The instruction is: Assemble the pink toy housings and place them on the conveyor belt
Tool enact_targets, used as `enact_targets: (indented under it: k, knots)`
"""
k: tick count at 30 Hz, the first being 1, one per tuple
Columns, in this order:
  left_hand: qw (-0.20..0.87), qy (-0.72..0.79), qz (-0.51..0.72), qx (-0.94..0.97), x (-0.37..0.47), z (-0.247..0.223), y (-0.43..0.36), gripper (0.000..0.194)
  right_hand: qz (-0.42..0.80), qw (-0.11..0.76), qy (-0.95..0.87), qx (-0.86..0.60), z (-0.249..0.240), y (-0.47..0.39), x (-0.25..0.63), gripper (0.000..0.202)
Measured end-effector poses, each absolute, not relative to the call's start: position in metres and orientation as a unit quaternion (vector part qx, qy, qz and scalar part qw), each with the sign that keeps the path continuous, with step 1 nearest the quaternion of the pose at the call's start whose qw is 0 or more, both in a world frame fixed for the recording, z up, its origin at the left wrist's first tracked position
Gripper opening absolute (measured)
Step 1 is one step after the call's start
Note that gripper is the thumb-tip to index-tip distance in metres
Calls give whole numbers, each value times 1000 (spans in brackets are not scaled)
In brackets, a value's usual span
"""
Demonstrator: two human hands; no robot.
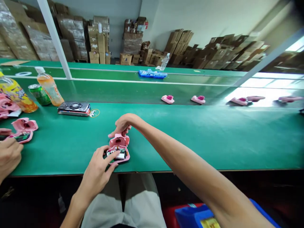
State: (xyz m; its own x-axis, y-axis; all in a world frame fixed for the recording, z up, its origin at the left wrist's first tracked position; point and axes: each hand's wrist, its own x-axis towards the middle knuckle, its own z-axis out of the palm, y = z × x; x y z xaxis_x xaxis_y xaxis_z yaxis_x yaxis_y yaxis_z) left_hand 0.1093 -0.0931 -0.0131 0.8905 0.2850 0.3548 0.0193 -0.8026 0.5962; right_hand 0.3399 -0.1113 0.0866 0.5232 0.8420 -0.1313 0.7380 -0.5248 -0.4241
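On the green bench in front of me lies an opened pink toy camera case (128, 156), its lid half tipped up at the back. Inside are a green circuit board and a white rectangular part (121, 156). My left hand (99, 164) grips the case from the left, thumb at its front edge and index finger lying over the parts inside. Bent at the wrist, my right hand (122, 125) is just behind the raised lid (117, 141) with its fingers curled. Whatever those fingers hold, if anything, is hidden.
At left, a co-worker's hand (9, 155) works on another open pink case (25, 129). A boxed camera (74, 108), green can (39, 94) and orange drink bottle (49, 87) stand nearby. Several pink toy cameras (168, 99) line the far side; a blue tray (152, 74) sits beyond.
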Motion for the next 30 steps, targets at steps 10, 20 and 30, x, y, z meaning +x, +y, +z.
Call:
enact_targets:
  k: [10,20,30]
  knots:
    - [605,191,376,675,115,1,-86,39,254,240,-663,-662,134,-165,315,19]
    - [634,162,309,691,139,32,-79,43,264,216,-725,-598,174,-167,306,20]
    - [807,118,389,429,165,45,-107,40,-106,351,-512,-777,100,-214,258,47]
